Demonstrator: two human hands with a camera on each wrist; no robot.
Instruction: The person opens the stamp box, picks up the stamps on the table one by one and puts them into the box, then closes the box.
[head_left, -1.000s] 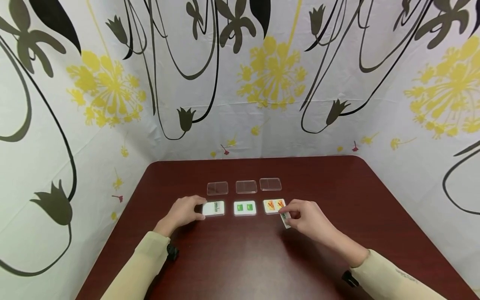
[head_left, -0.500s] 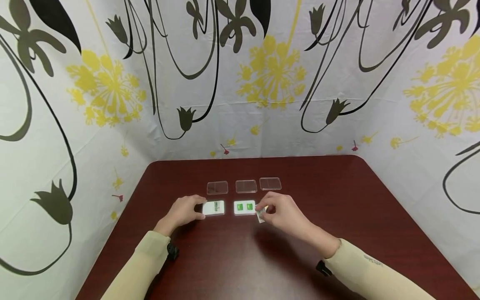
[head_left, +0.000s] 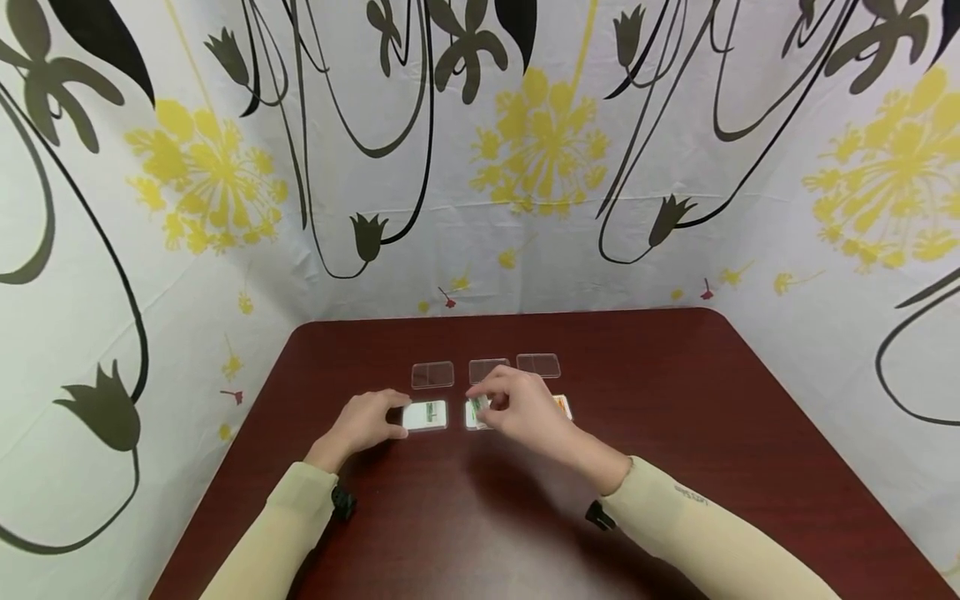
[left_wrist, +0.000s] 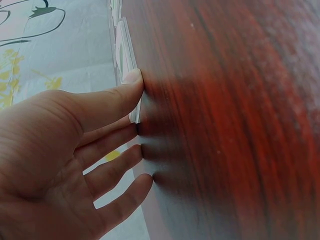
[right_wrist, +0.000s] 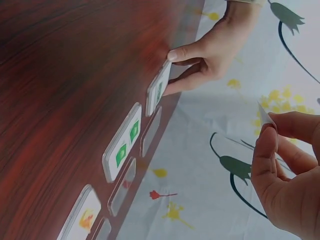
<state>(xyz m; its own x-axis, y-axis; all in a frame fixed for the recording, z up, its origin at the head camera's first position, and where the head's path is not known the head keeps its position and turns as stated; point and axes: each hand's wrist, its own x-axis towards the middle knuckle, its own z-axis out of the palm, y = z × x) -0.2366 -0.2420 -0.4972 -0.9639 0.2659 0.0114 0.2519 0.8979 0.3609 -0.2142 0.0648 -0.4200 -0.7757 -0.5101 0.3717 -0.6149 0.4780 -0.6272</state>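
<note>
My left hand holds the left end of a flat clear case with a white, green-marked card in it. The thumb lies along the near edge in the left wrist view, and the other fingers are spread. My right hand pinches a small white card between thumb and fingertip, raised above the table. Below it lies the middle case, with two green pictures, partly hidden in the head view. The right case, with orange pictures, peeks out behind my right hand.
Three clear plastic lids or trays, the left one, the middle one and the right one, lie behind the cases on the dark red table. A patterned cloth surrounds the table's back and sides.
My right hand has moved left with the small card, from beside the right case to over the middle one. My left hand has stayed on the left case.
</note>
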